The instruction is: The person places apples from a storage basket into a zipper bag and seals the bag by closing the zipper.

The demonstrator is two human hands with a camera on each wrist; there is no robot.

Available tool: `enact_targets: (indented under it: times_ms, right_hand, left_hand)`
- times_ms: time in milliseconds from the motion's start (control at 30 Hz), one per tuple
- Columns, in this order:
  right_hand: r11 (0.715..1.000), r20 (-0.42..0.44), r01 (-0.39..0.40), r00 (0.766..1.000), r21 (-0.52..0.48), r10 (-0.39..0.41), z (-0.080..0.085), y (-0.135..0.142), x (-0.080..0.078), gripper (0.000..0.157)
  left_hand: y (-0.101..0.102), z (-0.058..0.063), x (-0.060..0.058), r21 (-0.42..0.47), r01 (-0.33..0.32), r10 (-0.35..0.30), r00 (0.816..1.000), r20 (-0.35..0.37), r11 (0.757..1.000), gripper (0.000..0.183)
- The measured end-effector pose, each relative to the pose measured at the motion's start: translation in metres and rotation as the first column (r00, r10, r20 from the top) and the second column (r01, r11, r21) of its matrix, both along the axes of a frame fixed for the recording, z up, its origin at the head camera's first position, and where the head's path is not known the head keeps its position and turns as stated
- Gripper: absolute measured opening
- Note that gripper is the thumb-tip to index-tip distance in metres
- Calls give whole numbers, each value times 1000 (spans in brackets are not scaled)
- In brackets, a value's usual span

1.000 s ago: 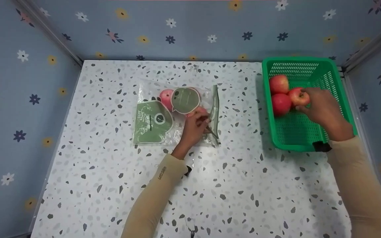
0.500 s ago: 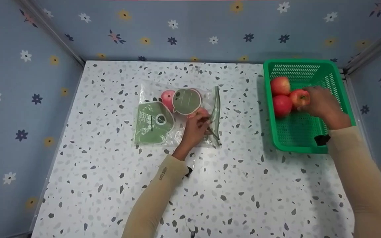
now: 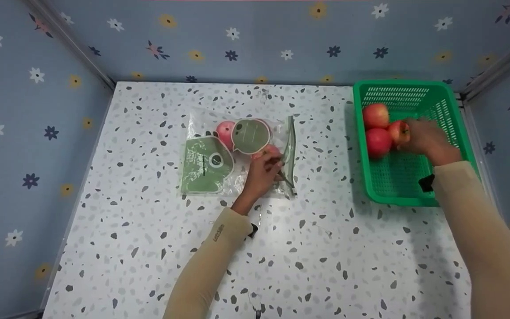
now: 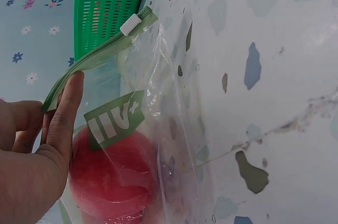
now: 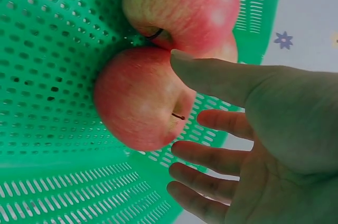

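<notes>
A clear zip bag (image 3: 208, 168) with green printing lies on the table, with red apples (image 3: 225, 131) showing through it. My left hand (image 3: 259, 175) holds the bag's green zip edge (image 4: 95, 55) at its mouth; a white slider (image 4: 130, 24) sits farther along that edge. Over on the right, my right hand (image 3: 427, 137) is inside the green basket (image 3: 367, 179). Its thumb is at an apple (image 5: 140, 97), and the other fingers are spread beside that fruit without curling round it. Two more apples (image 3: 375, 115) lie against the basket's left wall.
The speckled white table (image 3: 317, 257) runs between the bag and the basket. Blue panels with a flower print (image 3: 272, 40) stand at the back and both sides. The basket sits close to the back and right panels.
My right hand has shifted slightly left over the nearest apple, and that apple has turned a little. The left hand stays at the bag's mouth.
</notes>
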State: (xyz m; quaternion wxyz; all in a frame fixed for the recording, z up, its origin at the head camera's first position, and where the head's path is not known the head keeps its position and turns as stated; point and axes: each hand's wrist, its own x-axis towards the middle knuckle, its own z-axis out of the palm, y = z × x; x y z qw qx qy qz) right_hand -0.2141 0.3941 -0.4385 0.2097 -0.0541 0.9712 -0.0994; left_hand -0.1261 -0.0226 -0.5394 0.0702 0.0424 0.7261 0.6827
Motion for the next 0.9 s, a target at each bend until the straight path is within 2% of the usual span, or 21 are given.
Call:
enact_targets:
  times_ms: [333, 700, 900]
  right_hand:
    - [998, 9, -26, 1000, 48, 26, -9, 1, -7, 60]
    - [999, -10, -14, 1000, 48, 14, -21, 5, -13, 65]
    - [999, 5, -11, 1000, 45, 10, -21, 7, -12, 67]
  left_hand:
    - [0, 2, 1, -1, 15, -15, 1000, 4, 1000, 21]
    - [1, 3, 1, -55, -12, 12, 1000, -4, 998, 22]
    - [0, 3, 2, -36, -7, 8, 1000, 8, 999, 22]
